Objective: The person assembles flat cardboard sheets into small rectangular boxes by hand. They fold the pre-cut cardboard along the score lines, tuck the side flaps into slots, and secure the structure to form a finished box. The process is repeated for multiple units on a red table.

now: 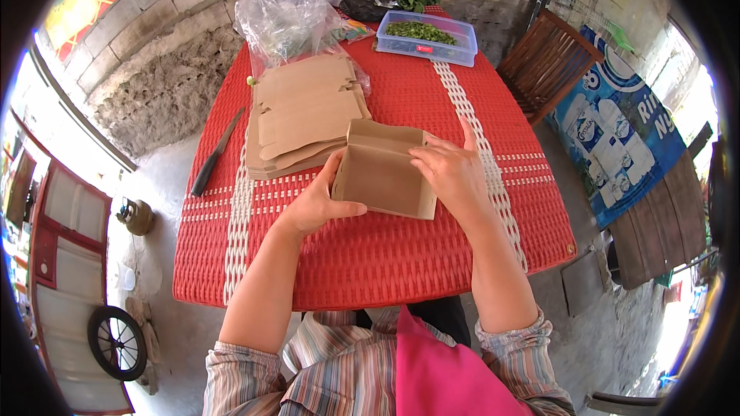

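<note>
A brown cardboard box [379, 173], half folded with its open side toward me, sits above the red woven table [370, 262]. My left hand [316, 202] grips its left wall, thumb along the lower edge. My right hand [453, 172] holds its right wall, fingers curled over the top corner. Just behind the box lies a stack of flat unfolded cardboard blanks [302, 112].
A dark-handled knife [216, 154] lies at the table's left edge. At the far end are a clear plastic tub of chopped greens [428, 37], crumpled clear plastic bags [285, 19] and a dark bag of leaves [385, 1]. A wooden chair [546, 65] stands right; a wheel [117, 343] lower left.
</note>
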### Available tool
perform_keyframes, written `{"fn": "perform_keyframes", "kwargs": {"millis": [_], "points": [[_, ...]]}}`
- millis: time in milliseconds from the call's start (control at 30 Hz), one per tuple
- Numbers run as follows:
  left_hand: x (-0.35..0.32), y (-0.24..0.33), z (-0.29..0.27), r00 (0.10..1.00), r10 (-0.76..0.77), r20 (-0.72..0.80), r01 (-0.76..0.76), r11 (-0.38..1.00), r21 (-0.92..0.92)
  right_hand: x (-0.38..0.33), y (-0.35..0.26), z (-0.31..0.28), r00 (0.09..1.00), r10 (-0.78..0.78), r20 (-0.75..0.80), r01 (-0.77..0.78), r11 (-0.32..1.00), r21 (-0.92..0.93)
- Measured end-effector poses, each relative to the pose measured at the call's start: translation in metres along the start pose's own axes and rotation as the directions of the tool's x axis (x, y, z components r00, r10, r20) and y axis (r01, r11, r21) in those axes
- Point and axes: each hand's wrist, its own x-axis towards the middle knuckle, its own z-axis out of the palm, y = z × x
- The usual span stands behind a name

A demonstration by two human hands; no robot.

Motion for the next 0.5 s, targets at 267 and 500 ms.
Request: {"fn": "perform_keyframes", "kwargs": {"millis": [267,500], "points": [[-0.001,0.001,-0.001,1.0,0.002,0.002,-0.002,1.0,0.01,0.0,0.003,0.004,1.0,-0.003,0.007,0.003,0.999,0.038],[0.007,-0.01,-0.006,0.983,0.087,-0.16,-0.101,0.992,-0.079,0.004,-0.019,-0.009,0.994,-0.094,-0.057,0.099,0.991,0.089]]}}
